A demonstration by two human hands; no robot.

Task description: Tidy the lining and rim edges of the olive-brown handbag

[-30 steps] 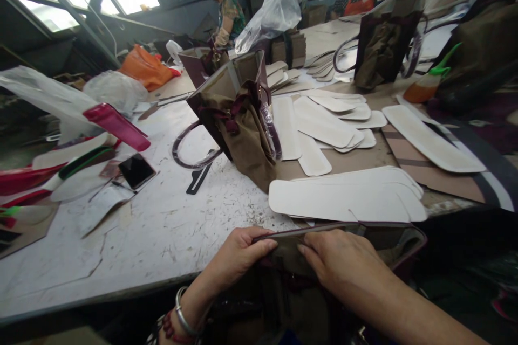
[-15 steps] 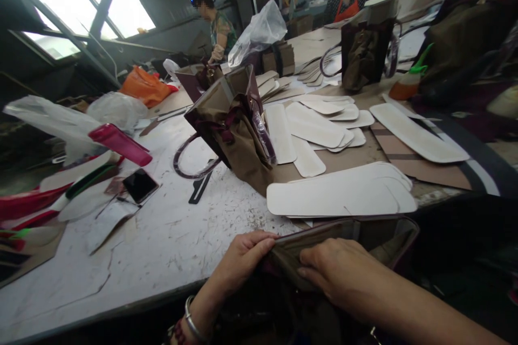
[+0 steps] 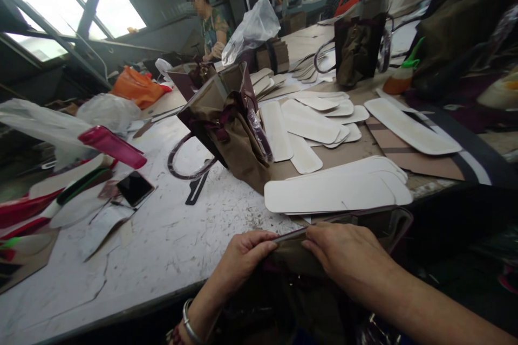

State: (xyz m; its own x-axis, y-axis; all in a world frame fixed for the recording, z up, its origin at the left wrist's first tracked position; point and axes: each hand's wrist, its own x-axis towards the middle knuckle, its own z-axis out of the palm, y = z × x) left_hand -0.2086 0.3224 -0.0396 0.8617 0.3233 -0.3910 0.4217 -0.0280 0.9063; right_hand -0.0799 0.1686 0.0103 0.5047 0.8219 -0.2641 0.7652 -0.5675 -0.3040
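At the near table edge my left hand [image 3: 243, 256] pinches the top rim of a dark maroon and olive bag [image 3: 380, 223] that hangs below the table edge. My right hand [image 3: 348, 259] grips the same rim beside it, fingers curled over the edge. The bag's lower part is hidden in shadow under my arms. Just beyond the rim lies a stack of long white rounded board pieces [image 3: 335, 191].
A finished brown bag [image 3: 232, 124] with maroon handles stands mid-table. More white board pieces [image 3: 311, 126] spread behind it. A phone [image 3: 135, 188] and red and white strips [image 3: 109, 143] lie at left. Another bag [image 3: 358, 43] and a glue bottle [image 3: 399, 81] stand far right. Two people work at the back.
My hands have lifted the bag's rim slightly and pressed it flatter and more closed. The view has shifted a little.
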